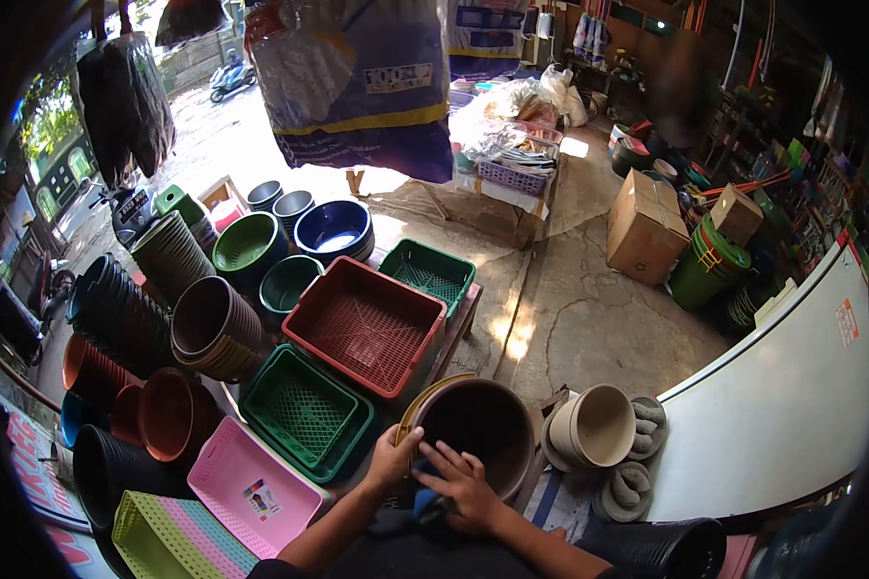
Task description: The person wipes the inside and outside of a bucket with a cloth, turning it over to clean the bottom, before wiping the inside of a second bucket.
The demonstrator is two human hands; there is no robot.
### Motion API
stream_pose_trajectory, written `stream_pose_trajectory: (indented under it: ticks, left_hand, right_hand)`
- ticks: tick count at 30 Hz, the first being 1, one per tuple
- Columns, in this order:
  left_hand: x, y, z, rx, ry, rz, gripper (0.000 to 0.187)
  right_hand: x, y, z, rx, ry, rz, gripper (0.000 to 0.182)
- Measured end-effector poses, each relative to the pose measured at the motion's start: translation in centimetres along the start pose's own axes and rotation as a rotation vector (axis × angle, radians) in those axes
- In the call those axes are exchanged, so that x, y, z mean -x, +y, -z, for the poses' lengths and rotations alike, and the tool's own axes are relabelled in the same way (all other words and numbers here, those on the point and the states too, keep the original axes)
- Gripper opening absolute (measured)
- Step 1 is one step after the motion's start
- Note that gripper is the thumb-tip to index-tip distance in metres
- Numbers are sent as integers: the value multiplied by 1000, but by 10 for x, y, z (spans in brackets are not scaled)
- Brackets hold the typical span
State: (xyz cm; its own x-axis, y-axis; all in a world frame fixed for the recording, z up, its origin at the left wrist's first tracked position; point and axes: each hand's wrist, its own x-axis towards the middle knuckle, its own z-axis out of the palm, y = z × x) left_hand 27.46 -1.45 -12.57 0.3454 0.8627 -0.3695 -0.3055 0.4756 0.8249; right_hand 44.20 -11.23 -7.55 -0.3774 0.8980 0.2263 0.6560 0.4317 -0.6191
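Note:
A dark brown round pot (483,425) stands close in front of me, its opening tilted toward the camera, with a yellowish rim showing at its upper left side. My left hand (393,458) has its fingers closed on the pot's left rim. Over the near edge of the same pot lies my right hand (462,482), its fingers spread apart. A bit of blue material (429,502) shows beneath the right hand; what it is cannot be made out.
Red basket (365,323) and green basket (309,410) lie left of the pot, beside a pink basket (256,482). Cream pots (603,425) stand on the right, near a white panel (772,405). A cardboard box (647,230) sits on the floor beyond.

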Motion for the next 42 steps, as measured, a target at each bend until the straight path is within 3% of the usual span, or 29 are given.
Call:
stream_pose_trajectory:
  ticks: [1,4,8,11,12,15,17,19,21,23,27,29,30,31,33,34,36,37,39,41,42]
  left_hand:
    - [-3,-5,5,-238,70,-54,24]
    - [-9,3,3,-48,107,-86,25]
    - [-12,21,-4,157,119,-109,25]
    - [-16,23,-2,235,63,-114,28]
    - [-15,24,-5,304,56,-94,28]
    - [-16,15,-10,355,49,-49,26]
    - [-15,6,-15,340,50,-23,25]
    - [-9,-2,-23,282,-14,27,22]
    - [-5,-10,-35,243,88,52,16]
    - [-6,-22,-35,225,87,50,13]
    - [1,-21,-18,187,32,89,16]
    - [2,-12,-11,133,-28,101,38]
    - [7,3,-16,19,35,119,60]
    - [12,21,-22,-161,70,72,61]
    - [16,38,-13,-774,47,-279,63]
    - [20,49,-15,-775,50,-283,63]
    - [37,83,-33,-1760,17,-801,76]
    - [32,81,-30,-1765,24,-801,76]
    - [12,68,-21,-1603,-470,-806,74]
    - [-5,59,-29,-1686,-530,-713,80]
    - [-13,63,-43,-1749,-588,-475,82]
  right_hand:
    - [13,3,6,40,-83,19,58]
    - [50,25,21,91,-142,-152,57]
    - [77,55,60,194,198,-342,30]
    - [60,23,108,-33,560,-442,41]
    - [60,16,111,-32,566,-445,41]
    - [51,1,111,217,756,-412,56]
    - [38,-6,108,310,616,-217,59]
    - [27,-3,86,221,396,-250,68]
    - [20,-2,58,180,288,-229,72]
    - [17,-4,30,389,78,-137,76]
    - [20,9,1,430,100,-192,71]
    - [18,23,1,262,105,-179,63]
    - [18,28,2,258,106,-175,63]
    - [18,32,3,196,130,-144,61]
    - [17,38,4,133,152,-108,61]
    - [15,40,5,135,161,-106,59]
    - [10,42,8,133,171,-98,58]
    - [6,41,12,165,126,-74,55]
    - [2,42,15,193,82,-45,52]
    - [-1,46,16,233,86,16,46]
    - [-1,51,16,230,87,18,46]
